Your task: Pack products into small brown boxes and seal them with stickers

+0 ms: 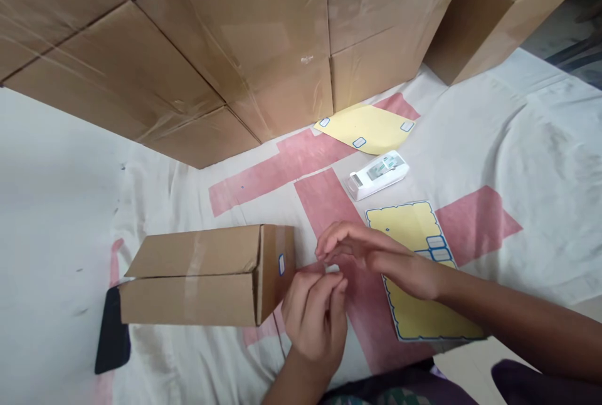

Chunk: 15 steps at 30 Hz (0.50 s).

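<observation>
1. Our left hand comes up from the bottom edge. Its fingers are curled in and the tips are bunched toward the thumb.
2. Our right hand reaches in from the right. Its fingers are close together and only slightly bent, and the thumb is tucked underneath, out of sight.
3. The fingertips of both hands meet just beside the end of the small box. A pale speck shows there, perhaps a small label, but it is too small to read. We cannot tell whether either hand has hold of anything.
4. The small box lies on its side on the cloth with its taped seam up. Its end face is turned toward the hands, which we judge keeps that face in easy reach. One blue-edged label sits on that end.
5. The near sheet lies flat beneath the right wrist, close enough, we think, for picking from. It carries two or three labels at its right edge.
6. The far sheet rests against the foot of the cartons and carries three labels. The white device lies between the two sheets.
7. We count one small box, two yellow sheets and one white device. One dark flat object is tucked at the box's left end.
8. The large cartons stand stacked as a wall behind, with at least five faces showing.
</observation>
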Motion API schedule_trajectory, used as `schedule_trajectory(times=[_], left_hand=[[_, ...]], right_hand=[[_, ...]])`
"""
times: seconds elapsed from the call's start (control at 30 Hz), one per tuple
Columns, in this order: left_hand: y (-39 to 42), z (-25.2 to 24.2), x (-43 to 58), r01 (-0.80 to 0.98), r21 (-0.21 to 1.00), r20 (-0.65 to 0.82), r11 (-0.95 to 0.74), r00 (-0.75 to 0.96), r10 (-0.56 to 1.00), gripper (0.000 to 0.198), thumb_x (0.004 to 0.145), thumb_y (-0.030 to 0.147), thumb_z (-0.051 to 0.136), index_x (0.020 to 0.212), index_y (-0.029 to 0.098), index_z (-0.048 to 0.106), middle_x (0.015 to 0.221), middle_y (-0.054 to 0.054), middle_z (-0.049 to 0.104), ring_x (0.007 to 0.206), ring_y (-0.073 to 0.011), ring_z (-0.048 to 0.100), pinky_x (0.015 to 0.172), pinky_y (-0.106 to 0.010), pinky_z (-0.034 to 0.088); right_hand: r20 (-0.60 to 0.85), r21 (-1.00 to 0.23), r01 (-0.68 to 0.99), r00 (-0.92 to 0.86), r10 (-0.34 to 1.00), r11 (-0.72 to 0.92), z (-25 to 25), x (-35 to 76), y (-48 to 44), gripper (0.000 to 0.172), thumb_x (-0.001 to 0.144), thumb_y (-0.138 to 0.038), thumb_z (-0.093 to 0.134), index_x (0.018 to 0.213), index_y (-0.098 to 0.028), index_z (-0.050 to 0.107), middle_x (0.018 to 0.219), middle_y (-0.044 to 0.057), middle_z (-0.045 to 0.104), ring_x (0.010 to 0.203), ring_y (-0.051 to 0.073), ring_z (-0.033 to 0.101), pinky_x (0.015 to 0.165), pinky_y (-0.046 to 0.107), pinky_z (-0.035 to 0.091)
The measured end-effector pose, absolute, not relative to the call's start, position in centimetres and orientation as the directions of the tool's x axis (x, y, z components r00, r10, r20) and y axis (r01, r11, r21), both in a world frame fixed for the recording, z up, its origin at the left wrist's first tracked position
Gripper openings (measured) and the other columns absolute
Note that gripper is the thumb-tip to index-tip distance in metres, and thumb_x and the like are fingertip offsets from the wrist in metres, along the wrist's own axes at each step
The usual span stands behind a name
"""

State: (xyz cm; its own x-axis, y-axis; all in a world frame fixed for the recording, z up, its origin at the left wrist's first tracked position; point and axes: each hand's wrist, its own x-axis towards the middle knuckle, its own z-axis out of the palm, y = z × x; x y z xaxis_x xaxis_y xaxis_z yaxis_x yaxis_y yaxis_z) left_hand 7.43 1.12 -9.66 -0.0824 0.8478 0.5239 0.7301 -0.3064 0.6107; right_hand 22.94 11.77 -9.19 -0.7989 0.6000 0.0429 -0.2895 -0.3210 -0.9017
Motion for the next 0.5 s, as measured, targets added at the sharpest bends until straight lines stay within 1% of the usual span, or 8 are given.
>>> schedule_trajectory(times=[0.1, 0.13, 0.2, 0.3, 0.37, 0.43, 0.5], left_hand=[[0.6, -9.8, 7.1, 0.721, 0.640, 0.502, -0.266, -0.130, 0.855, 0.019, 0.090, 0.004, 0.060, 0.101, 0.017, 0.065, 0.084, -0.002, 0.065, 0.075, -0.0115, 0.058, 0.065, -0.023, 0.051], [0.4, -9.8, 7.0, 0.714, 0.653, 0.490, -0.254, -0.141, 0.860, 0.018, 0.091, 0.004, 0.059, 0.101, 0.018, 0.065, 0.083, -0.002, 0.064, 0.074, -0.0113, 0.057, 0.064, -0.023, 0.050], [0.1, -9.8, 6.9, 0.694, 0.680, 0.471, -0.238, -0.165, 0.867, 0.019, 0.091, 0.004, 0.058, 0.101, 0.019, 0.065, 0.080, -0.001, 0.062, 0.071, -0.0107, 0.055, 0.060, -0.022, 0.048], [-0.1, -9.9, 6.9, 0.661, 0.717, 0.451, -0.219, -0.201, 0.870, 0.019, 0.090, 0.003, 0.059, 0.100, 0.018, 0.065, 0.075, 0.001, 0.058, 0.066, -0.0102, 0.051, 0.057, -0.022, 0.045], [-0.2, -10.0, 7.1, 0.659, 0.718, 0.456, -0.222, -0.205, 0.866, 0.020, 0.090, 0.002, 0.059, 0.101, 0.018, 0.065, 0.075, 0.001, 0.058, 0.067, -0.0103, 0.051, 0.058, -0.022, 0.045], [-0.7, -9.9, 7.0, 0.692, 0.681, 0.491, -0.240, -0.188, 0.851, 0.023, 0.089, 0.002, 0.060, 0.106, 0.017, 0.065, 0.079, -0.001, 0.062, 0.069, -0.0111, 0.054, 0.060, -0.024, 0.047], [-1.9, -9.6, 6.1, 0.754, 0.600, 0.548, -0.266, -0.146, 0.824, 0.026, 0.089, 0.008, 0.062, 0.114, 0.017, 0.064, 0.081, -0.002, 0.064, 0.069, -0.0125, 0.056, 0.062, -0.027, 0.049]], right_hand=[[0.124, -0.982, -0.183, -0.826, 0.549, -0.055, -9.0, 22.6, 11.7, 0.025, 0.093, -0.018, 0.056, 0.116, -0.024, 0.062, 0.114, 0.008, 0.061, 0.106, 0.021, 0.058, 0.093, 0.037, 0.048], [0.148, -0.987, -0.159, -0.836, 0.528, 0.024, -9.0, 22.4, 11.6, 0.024, 0.091, -0.016, 0.057, 0.114, -0.024, 0.063, 0.110, 0.007, 0.062, 0.101, 0.020, 0.059, 0.089, 0.035, 0.049], [0.177, -0.983, -0.128, -0.851, 0.494, 0.130, -9.1, 22.0, 11.4, 0.019, 0.090, -0.013, 0.058, 0.106, -0.022, 0.064, 0.102, 0.007, 0.063, 0.094, 0.018, 0.060, 0.082, 0.033, 0.050], [0.194, -0.970, -0.094, -0.859, 0.473, 0.226, -9.4, 21.6, 11.2, 0.011, 0.092, -0.014, 0.056, 0.094, -0.020, 0.065, 0.094, 0.006, 0.064, 0.088, 0.017, 0.060, 0.077, 0.031, 0.050], [0.210, -0.960, -0.090, -0.857, 0.471, 0.264, -9.5, 21.5, 11.2, 0.013, 0.094, -0.016, 0.054, 0.088, -0.019, 0.064, 0.089, 0.006, 0.064, 0.085, 0.017, 0.060, 0.076, 0.030, 0.050], [0.222, -0.956, -0.093, -0.851, 0.475, 0.280, -9.4, 21.5, 11.2, 0.016, 0.096, -0.017, 0.052, 0.086, -0.019, 0.064, 0.085, 0.005, 0.064, 0.083, 0.016, 0.060, 0.074, 0.029, 0.050], [0.224, -0.956, -0.094, -0.844, 0.488, 0.278, -9.2, 21.5, 11.2, 0.016, 0.098, -0.018, 0.052, 0.089, -0.018, 0.065, 0.084, 0.005, 0.064, 0.082, 0.016, 0.060, 0.073, 0.029, 0.050]])
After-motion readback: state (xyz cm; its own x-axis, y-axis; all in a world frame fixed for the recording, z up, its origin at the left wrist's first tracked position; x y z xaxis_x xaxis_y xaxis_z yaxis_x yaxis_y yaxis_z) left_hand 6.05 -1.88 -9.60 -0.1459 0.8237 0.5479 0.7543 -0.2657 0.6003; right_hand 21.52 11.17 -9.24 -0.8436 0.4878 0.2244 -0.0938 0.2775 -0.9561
